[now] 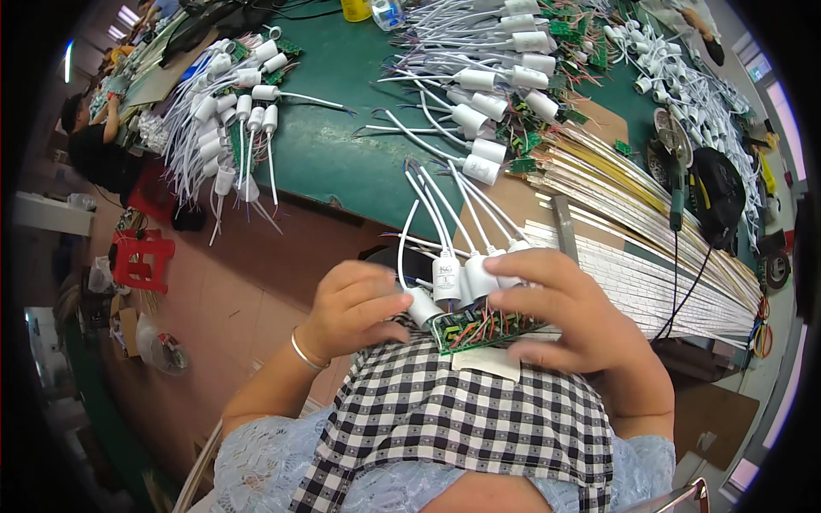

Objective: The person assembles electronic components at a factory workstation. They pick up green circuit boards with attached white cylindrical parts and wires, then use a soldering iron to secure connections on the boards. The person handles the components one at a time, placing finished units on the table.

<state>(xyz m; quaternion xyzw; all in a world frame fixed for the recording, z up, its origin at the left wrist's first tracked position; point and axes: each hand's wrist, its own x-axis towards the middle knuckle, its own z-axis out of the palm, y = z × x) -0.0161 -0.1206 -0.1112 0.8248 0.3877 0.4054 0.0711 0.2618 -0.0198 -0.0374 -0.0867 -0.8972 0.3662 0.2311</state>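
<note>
Close to my body I hold a bundle of white cylindrical capacitors (453, 278) wired to green circuit boards (481, 329). My left hand (352, 308) grips a capacitor at the left end of the bundle. My right hand (571, 316) wraps over the boards and the capacitors on the right. Thin white leads fan up from the bundle toward the green table (342, 162). A checked cloth (462, 419) lies over my lap below the hands.
Piles of the same white capacitors with boards lie on the table at the left (227, 111) and at the back (505, 68). Long pale strips (650, 248) lie stacked on the right beside a black cap (717, 195). A red stool (141, 256) stands on the floor; another person (94, 145) works at far left.
</note>
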